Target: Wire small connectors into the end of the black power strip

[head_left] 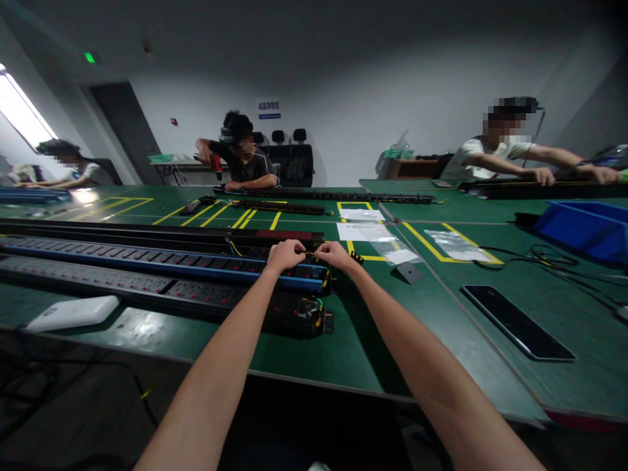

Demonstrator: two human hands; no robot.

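Note:
Both hands meet above the right ends of several long power strips. My left hand (286, 254) is closed in a pinch, and so is my right hand (335, 254), a short gap away. A thin dark piece, maybe a wire end, spans the gap between the fingertips; it is too small to name. Below them lies a blue-edged power strip (196, 262), with wires showing at its open end. Nearer to me is a black power strip (132, 280), also with yellow and green wires at its end. Behind runs a long black housing (147, 230).
A white box-like device (73, 313) lies front left, a phone (517, 322) front right. Papers (363, 231), a small dark plate (408, 273), a blue bin (583, 229) and black cables (554, 258) occupy the green table. Across it, a co-worker (245, 160) holds a red power drill (216, 165).

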